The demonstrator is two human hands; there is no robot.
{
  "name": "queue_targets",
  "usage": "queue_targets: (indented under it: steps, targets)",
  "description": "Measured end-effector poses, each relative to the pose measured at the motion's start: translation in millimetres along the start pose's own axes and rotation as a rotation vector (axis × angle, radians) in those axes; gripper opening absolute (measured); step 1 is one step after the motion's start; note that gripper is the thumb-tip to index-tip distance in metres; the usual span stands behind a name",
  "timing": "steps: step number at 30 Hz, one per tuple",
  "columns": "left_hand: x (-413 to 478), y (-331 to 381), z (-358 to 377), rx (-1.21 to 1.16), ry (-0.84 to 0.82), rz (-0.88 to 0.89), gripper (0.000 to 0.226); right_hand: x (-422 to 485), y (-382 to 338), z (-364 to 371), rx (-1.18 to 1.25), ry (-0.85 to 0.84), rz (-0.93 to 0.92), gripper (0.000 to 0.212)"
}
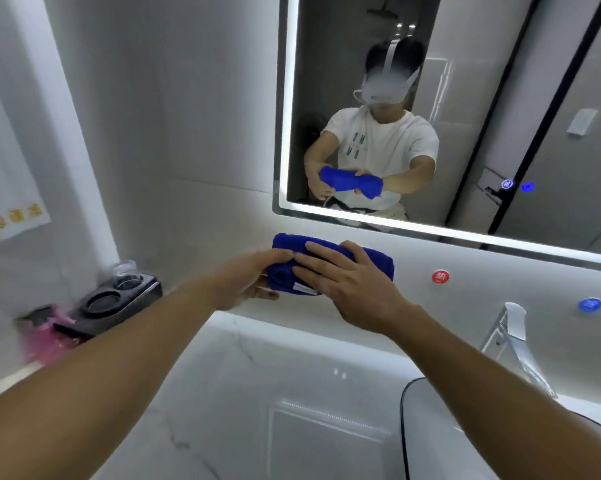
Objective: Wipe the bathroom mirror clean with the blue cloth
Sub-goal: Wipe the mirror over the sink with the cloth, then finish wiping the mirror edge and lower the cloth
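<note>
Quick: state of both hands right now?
Left hand: grips the blue cloth at its left end.
Right hand: holds the same cloth, fingers over its top.

The mirror (551, 133) runs past the top and right edges; the pink thing (46, 336) is blurred, perhaps a bag.

A bathroom: a lit-edged mirror (551, 98) hangs on pale tiled walls (188, 133) above a chrome tap (513, 337), a basin (437, 445) and a marble desk (240, 393).
</note>
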State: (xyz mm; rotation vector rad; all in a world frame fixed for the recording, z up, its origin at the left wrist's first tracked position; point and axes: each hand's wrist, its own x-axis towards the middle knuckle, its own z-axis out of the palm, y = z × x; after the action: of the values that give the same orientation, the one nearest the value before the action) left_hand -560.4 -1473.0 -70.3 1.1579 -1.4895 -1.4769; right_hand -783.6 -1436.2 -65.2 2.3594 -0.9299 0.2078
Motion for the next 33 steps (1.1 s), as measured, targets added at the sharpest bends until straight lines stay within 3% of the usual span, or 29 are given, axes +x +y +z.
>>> queue_targets:
  steps: [3, 6, 8, 10, 12, 15, 24, 27, 33]
  targets:
    - [-7, -12, 18, -0.020, -0.066, 0.065, 0.028, -39, -21, 14, 0.187, 0.071, 0.104, 0.089]
    - [-11, -18, 33, 0.169, -0.139, 0.121, 0.026, -68, -37, 24, 0.754, -0.043, 0.454, 0.112]
    - [-10, -23, 40, 0.287, -0.223, 0.126, 0.023, -80, -48, 31, 1.247, -0.103, 0.698, 0.100]
    - [-6, -30, 45, 0.366, -0.273, 0.117, 0.022, -92, -62, 44, 1.436, -0.106, 0.842, 0.067]
    - [2, -40, 48, 0.436, -0.290, 0.105, 0.021, -104, -77, 59, 1.458, -0.118, 0.991, 0.046]
    - [18, -65, 56, 0.558, -0.316, 0.069, 0.027, -123, -106, 87, 1.495, -0.167, 1.170, 0.033]
    - [77, -202, 104, 0.848, -0.489, -0.010, 0.028, -167, -196, 183, 1.432, -0.295, 1.696, 0.035]
    - [90, -242, 120, 0.911, -0.537, -0.045, 0.032, -176, -208, 212, 1.408, -0.379, 1.759, 0.029]
    - [94, -288, 131, 1.045, -0.422, -0.002, 0.050, -175, -211, 245, 1.234, -0.560, 1.726, 0.029]
